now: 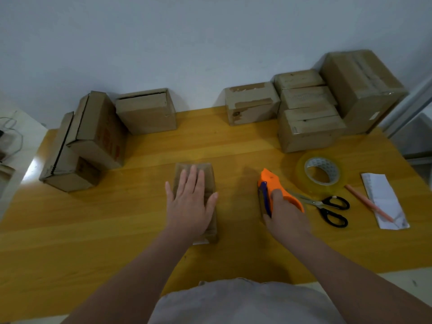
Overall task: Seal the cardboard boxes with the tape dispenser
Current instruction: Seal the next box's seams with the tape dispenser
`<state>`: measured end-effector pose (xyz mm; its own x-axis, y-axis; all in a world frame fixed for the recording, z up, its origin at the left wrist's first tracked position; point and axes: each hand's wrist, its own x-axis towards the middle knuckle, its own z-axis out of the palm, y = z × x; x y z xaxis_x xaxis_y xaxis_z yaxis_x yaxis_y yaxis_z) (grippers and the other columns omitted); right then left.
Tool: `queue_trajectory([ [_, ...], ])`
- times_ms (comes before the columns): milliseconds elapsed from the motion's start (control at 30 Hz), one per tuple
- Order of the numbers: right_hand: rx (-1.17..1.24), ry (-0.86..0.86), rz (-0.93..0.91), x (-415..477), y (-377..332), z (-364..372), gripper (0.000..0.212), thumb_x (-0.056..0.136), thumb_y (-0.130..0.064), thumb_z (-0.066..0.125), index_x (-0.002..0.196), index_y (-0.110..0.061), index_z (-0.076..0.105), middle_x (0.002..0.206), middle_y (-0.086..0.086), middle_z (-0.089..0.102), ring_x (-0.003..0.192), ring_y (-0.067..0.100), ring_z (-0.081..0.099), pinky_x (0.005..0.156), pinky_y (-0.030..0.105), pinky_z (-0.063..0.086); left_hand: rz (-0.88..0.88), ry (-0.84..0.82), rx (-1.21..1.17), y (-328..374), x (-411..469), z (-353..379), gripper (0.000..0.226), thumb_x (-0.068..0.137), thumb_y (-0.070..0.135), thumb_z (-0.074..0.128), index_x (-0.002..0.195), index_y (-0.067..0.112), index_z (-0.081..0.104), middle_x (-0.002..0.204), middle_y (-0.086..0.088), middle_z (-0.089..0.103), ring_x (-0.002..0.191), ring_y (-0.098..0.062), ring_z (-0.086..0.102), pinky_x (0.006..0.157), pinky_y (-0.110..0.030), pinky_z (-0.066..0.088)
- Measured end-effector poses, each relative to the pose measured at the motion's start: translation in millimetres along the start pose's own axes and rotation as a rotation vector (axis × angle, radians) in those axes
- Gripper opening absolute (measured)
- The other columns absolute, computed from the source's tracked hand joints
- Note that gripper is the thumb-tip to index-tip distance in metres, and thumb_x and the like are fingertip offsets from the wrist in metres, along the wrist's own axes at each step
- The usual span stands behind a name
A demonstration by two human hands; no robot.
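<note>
Nearest, the left hand (190, 202) is lying flat, fingers straight and slightly spread. It is pressing on the top of a small cardboard box (205, 170) that is sitting near the middle of the yellow wooden table (105, 220). This box is looking plain brown and worn, showing no print that can be read.

To its right and apart from it, the right hand (286, 212) is curling its fingers round the handle of the tape dispenser (271, 181). The dispenser is showing an orange body with a dark blue part along its left side, and no brand can be made out.

Just beyond, black-handled scissors (327, 206) are pointing their blades toward the dispenser. A pink pen (367, 202) is lying partly on a white paper slip (385, 197). A clear tape roll (320, 174) is lying flat, with the print on its core too blurred to read.

Farther back, along the wall, brown boxes are standing in two groups. At the left, a red-printed box (98, 132) is carrying lettering too blurred to read. At the right, a large box (362, 90) is bearing glossy tape across its top and a small white label (374, 116), unreadable.
</note>
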<state>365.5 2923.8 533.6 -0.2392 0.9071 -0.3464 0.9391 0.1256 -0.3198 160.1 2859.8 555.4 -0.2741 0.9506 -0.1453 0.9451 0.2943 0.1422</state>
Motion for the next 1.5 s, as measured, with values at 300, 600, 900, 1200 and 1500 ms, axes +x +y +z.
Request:
queue_trajectory([
  [300, 0.398, 0.166, 0.029, 2, -19, -30, 0.054, 0.098, -0.01, 0.046, 0.146, -0.023, 0.026, 0.108, 0.01, 0.061, 0.085, 0.026, 0.06, 0.06, 0.032, 0.043, -0.011, -0.017, -0.023, 4, 0, 7, 0.073, 0.095, 0.061, 0.013, 0.154, 0.022, 0.0, 0.161, 0.006, -0.009, 0.147, -0.013, -0.013, 0.119, -0.048, -0.002],
  [600, 0.945, 0.138, -0.162, -10, -27, -91, 0.067, 0.066, -0.032, 0.087, 0.119, -0.036, 0.047, 0.105, -0.018, 0.057, 0.095, 0.002, 0.058, 0.077, 0.027, 0.052, 0.013, 0.244, -0.385, 18, 26, -6, 0.047, 0.102, 0.036, 0.036, 0.142, 0.013, 0.045, 0.154, -0.005, 0.033, 0.145, -0.02, 0.021, 0.117, -0.047, 0.006],
  [900, 0.784, 0.027, -0.394, -24, -28, -96, 0.064, 0.066, -0.011, 0.084, 0.11, -0.045, 0.052, 0.105, -0.018, 0.059, 0.095, 0.004, 0.061, 0.07, 0.021, 0.056, -0.532, -0.341, -1.732, 10, 17, -76, 0.033, 0.095, 0.037, 0.052, 0.104, 0.007, 0.062, 0.095, -0.009, 0.067, 0.088, -0.02, 0.063, 0.076, -0.033, 0.053],
  [1200, 0.624, -0.041, -0.502, -31, -39, -95, 0.07, 0.066, -0.011, 0.081, 0.114, -0.05, 0.048, 0.109, -0.022, 0.054, 0.094, -0.002, 0.058, 0.062, 0.011, 0.05, -0.561, -0.229, -1.635, -5, -2, -73, 0.008, 0.093, 0.009, 0.058, 0.087, 0.012, 0.054, 0.075, -0.005, 0.062, 0.066, -0.013, 0.058, 0.059, -0.027, 0.053],
  [1500, 0.33, -0.101, -0.668, -33, -27, -108, 0.07, 0.063, -0.032, 0.089, 0.113, -0.057, 0.047, 0.109, -0.027, 0.058, 0.099, -0.01, 0.056, 0.076, 0.011, 0.05, -0.636, 0.067, -1.341, -35, -29, -44, 0.015, 0.09, 0.013, 0.065, 0.076, 0.011, 0.061, 0.071, -0.004, 0.059, 0.059, -0.012, 0.049, 0.06, -0.024, 0.045],
])
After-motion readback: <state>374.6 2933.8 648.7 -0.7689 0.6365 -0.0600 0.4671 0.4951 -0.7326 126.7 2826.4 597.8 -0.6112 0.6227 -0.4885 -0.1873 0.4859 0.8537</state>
